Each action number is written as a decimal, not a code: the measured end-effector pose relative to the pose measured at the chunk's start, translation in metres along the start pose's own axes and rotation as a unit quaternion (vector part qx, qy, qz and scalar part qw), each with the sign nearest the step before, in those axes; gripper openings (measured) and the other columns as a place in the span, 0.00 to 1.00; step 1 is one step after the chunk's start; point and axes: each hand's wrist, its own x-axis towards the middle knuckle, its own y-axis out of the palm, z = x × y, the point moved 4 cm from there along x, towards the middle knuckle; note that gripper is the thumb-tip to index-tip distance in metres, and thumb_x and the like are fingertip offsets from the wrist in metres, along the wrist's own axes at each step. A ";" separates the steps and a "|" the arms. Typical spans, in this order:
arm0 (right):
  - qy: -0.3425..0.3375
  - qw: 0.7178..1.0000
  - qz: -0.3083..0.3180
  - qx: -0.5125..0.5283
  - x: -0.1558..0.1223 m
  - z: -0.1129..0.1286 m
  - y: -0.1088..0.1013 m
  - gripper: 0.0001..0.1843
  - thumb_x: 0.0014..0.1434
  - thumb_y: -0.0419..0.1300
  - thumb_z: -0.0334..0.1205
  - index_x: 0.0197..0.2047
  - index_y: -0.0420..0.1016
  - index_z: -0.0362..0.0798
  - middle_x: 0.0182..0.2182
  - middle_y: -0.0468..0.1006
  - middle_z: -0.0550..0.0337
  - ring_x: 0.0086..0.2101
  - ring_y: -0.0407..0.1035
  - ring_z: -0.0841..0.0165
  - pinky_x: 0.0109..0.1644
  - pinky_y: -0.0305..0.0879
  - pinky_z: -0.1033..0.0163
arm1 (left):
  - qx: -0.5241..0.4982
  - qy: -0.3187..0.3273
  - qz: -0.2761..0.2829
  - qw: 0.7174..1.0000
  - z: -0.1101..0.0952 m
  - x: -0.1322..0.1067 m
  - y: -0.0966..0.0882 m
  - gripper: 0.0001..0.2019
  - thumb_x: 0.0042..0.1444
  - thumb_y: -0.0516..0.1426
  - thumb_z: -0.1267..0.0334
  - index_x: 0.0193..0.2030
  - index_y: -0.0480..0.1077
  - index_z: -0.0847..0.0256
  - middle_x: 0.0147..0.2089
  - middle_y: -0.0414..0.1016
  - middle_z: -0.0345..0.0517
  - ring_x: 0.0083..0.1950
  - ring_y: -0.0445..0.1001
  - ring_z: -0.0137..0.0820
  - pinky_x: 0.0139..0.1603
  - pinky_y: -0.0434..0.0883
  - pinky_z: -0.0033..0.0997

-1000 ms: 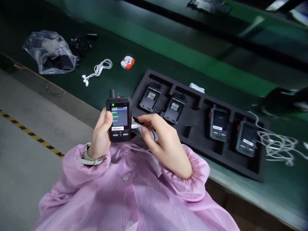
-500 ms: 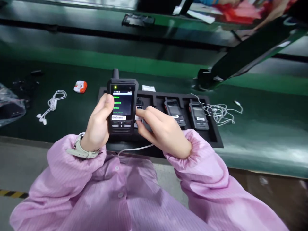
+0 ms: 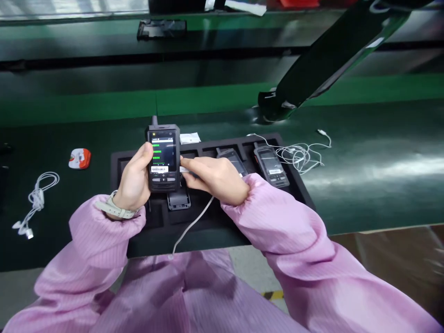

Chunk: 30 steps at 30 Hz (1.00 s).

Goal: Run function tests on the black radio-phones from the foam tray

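Observation:
My left hand grips a black handheld radio upright, its lit screen showing green text and a barcode label. My right hand pinches a small white plug against the radio's right side; a white cable trails from it toward my chest. Both hands hover over a black foam tray. Two more radios lie in the tray's right slots, and another device lies below the held radio.
White earphones and an orange-and-white small item lie left on the green belt. A tangle of white cables sits right of the tray. A dark lamp arm slants at the back right. A white label lies behind the tray.
The view has swung right and settled square to the tray. My hands moved forward over the tray, still holding the radio and the plug at its side.

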 end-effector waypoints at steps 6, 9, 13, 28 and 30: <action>0.011 0.998 0.052 -0.020 -0.004 -0.002 0.007 0.23 0.75 0.52 0.51 0.65 0.74 0.51 0.29 0.79 0.63 0.29 0.71 0.71 0.28 0.55 0.62 | 0.005 -0.006 -0.017 1.000 0.003 0.004 -0.013 0.17 0.66 0.58 0.46 0.44 0.75 0.60 0.42 0.84 0.52 0.54 0.83 0.48 0.52 0.82 0.48; 0.110 0.990 0.082 0.022 -0.004 -0.017 0.011 0.29 0.69 0.60 0.53 0.67 0.71 0.48 0.39 0.83 0.57 0.36 0.75 0.66 0.35 0.64 0.63 | 0.019 -0.004 -0.025 1.000 0.001 0.000 -0.018 0.21 0.65 0.56 0.42 0.43 0.75 0.60 0.39 0.84 0.52 0.52 0.84 0.48 0.50 0.82 0.48; 0.240 0.962 0.116 0.064 -0.008 -0.038 0.025 0.38 0.64 0.64 0.57 0.66 0.69 0.36 0.47 0.80 0.44 0.44 0.74 0.53 0.51 0.71 0.51 | 0.057 -0.010 -0.022 0.998 0.004 -0.006 -0.019 0.21 0.66 0.56 0.43 0.45 0.75 0.60 0.39 0.85 0.52 0.47 0.85 0.47 0.46 0.83 0.46; 0.046 0.998 0.006 0.033 -0.001 0.011 0.001 0.25 0.67 0.59 0.61 0.64 0.73 0.64 0.70 0.61 0.55 0.67 0.56 0.47 0.70 0.53 0.31 | 0.040 0.009 -0.016 0.999 0.013 -0.008 -0.015 0.14 0.65 0.60 0.51 0.47 0.75 0.58 0.51 0.81 0.52 0.67 0.74 0.49 0.61 0.77 0.44; 0.047 0.998 -0.022 0.032 -0.002 0.010 0.001 0.26 0.68 0.57 0.61 0.65 0.72 0.64 0.71 0.60 0.55 0.66 0.57 0.48 0.70 0.53 0.33 | 0.045 0.017 -0.012 0.999 0.013 -0.008 -0.015 0.13 0.66 0.59 0.51 0.48 0.76 0.57 0.51 0.81 0.50 0.67 0.73 0.47 0.62 0.77 0.43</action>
